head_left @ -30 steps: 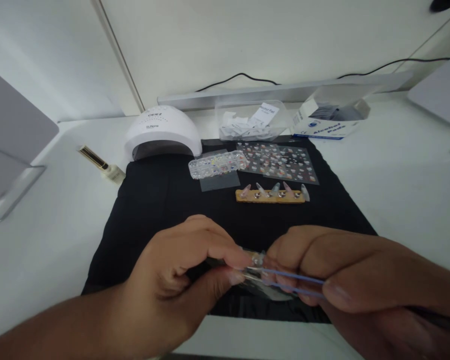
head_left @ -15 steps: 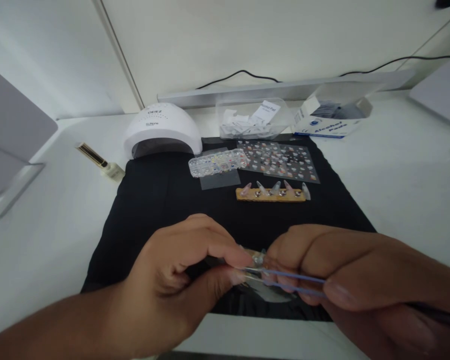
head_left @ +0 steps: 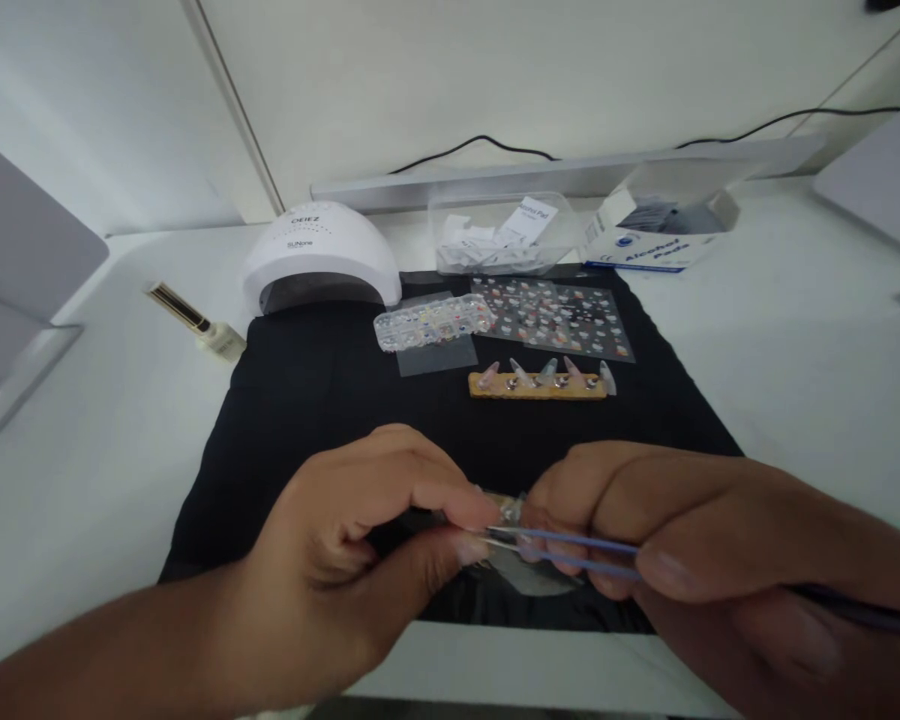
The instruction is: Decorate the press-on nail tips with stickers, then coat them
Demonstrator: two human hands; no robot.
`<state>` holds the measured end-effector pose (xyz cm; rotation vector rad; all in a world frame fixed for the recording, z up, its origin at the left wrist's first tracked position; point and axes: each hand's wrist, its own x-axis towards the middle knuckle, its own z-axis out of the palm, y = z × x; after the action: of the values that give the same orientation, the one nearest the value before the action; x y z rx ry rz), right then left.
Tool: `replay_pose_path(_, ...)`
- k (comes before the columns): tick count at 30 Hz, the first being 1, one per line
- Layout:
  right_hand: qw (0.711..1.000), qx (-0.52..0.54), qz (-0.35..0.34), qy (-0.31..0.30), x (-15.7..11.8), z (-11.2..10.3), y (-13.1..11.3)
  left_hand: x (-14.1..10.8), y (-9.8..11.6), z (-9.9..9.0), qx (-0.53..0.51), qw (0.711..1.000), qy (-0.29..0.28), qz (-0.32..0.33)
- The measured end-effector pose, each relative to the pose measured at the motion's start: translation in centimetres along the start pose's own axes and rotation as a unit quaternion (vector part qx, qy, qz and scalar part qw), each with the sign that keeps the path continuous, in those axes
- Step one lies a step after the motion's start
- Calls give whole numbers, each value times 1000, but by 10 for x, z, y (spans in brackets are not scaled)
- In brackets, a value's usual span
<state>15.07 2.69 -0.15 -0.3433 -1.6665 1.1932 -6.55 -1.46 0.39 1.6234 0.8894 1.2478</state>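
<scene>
In my right hand (head_left: 690, 530) is a pair of bluish-purple tweezers (head_left: 581, 552), pointing left, their two arms slightly apart. My left hand (head_left: 375, 530) is closed in a pinch, thumb and forefinger meeting right at the tweezer tips. Whatever lies between those fingertips is too small or hidden to make out. Below the fingers, partly covered, are a tan strip with a shiny knob (head_left: 508, 510) and a piece of clear film (head_left: 532, 577). Beyond the hands, a wooden nail-tip stand (head_left: 536, 386) holds several translucent pointed nail tips on metal knobs.
A black cloth (head_left: 307, 390) covers the white table. On it lie sticker sheets (head_left: 585, 320) and a clear rhinestone case (head_left: 420, 326). Behind stand a white nail lamp (head_left: 322, 250), a plastic tub of packets (head_left: 495, 250) and an alcohol-pad box (head_left: 649, 245). A polish bottle (head_left: 221, 340) lies left.
The whole view has shifted slightly, so everything sits a little higher and further left. Both hands keep nearly the same pose, with the tweezer tips still at the left fingertips.
</scene>
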Motion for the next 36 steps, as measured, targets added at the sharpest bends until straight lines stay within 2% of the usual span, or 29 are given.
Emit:
replay_pose_path(9,999,44,-6,-4,8,3,-4,-1,-1,0,-1,1000,0,-2)
replay_pose_path(13,999,32,-3,-15,10,5,-3,0,0,0,-5,1000,-5,-8)
replay_pose_path(18,999,30,-12,3,11,8,-3,0,-1,0,-8,1000,-6,-6)
replay_pose_path(25,1000,-14,-13,-6,25,13,-10,0,0,0,1,1000,-3,-15)
replay_pose_path(36,997,52,51,-8,8,0,-2,0,1,1,-10,999,9,-53)
